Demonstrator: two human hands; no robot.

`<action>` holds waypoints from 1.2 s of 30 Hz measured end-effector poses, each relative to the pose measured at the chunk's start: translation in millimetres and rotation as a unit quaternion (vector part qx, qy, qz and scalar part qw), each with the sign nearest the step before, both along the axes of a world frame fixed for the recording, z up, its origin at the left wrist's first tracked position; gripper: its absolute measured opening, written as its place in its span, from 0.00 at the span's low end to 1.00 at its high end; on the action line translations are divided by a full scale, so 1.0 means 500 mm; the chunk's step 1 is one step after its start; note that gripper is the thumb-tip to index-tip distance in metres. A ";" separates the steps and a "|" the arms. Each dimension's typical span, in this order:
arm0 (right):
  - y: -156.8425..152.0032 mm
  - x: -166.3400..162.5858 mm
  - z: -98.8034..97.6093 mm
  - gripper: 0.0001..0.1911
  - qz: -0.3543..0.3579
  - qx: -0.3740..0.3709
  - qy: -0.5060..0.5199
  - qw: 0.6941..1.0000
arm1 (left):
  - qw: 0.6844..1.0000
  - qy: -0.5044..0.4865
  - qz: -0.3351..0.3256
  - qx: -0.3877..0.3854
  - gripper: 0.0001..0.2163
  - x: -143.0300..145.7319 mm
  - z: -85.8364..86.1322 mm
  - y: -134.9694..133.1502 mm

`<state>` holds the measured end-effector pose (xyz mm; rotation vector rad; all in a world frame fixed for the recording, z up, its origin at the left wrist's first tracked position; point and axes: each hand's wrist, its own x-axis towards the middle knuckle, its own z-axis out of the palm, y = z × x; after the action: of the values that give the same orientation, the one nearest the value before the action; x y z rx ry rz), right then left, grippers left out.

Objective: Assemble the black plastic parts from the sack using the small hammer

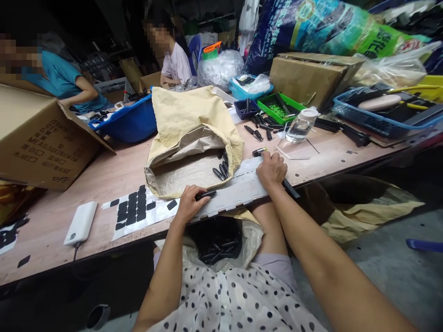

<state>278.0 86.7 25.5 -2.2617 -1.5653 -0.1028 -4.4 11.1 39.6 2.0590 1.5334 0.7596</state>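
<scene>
My left hand [190, 202] is closed on a short black pen-like part [206, 195], held low over a light grey board [235, 186] at the table's front edge. My right hand [272, 171] grips what looks like a small hammer [291, 189]; its black ribbed handle sticks out below the fist, and a black-and-yellow head shows beyond the fingers. Between and behind the hands lies a yellow woven sack [187, 108], its mouth open toward me, with several black pen-like parts [221, 169] inside. In my lap, an open bag [252, 237] holds more black parts.
Black stickers [131, 210] on a white sheet and a white power bank [81, 223] lie left. Cardboard boxes [44, 138] and a blue basin [133, 122] stand beyond. Rightward are a water bottle [301, 125], green tray [277, 99] and blue basket [387, 120]. Two people sit across.
</scene>
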 end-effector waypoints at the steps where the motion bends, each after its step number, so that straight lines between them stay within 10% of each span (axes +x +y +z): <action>1: 0.000 0.002 0.000 0.21 0.000 -0.002 0.000 1.000 | 1.000 0.004 0.003 0.000 0.04 0.000 -0.009 -0.004; 11: -0.053 0.000 0.047 0.23 0.013 0.108 0.126 0.986 | 1.000 -0.006 0.006 -0.006 0.04 0.016 -0.030 0.008; 18: -0.207 -0.137 0.055 0.18 0.264 0.101 0.288 0.915 | 1.000 0.001 0.021 -0.007 0.05 0.021 -0.031 0.009; 36: -0.240 -0.186 0.042 0.20 0.279 0.052 0.161 0.945 | 1.000 0.012 0.013 0.006 0.04 0.025 -0.036 0.014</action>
<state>184.9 -33.2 46.5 -1.5798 -1.8856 0.3148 8.2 17.9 21.5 2.0672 1.5766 0.7575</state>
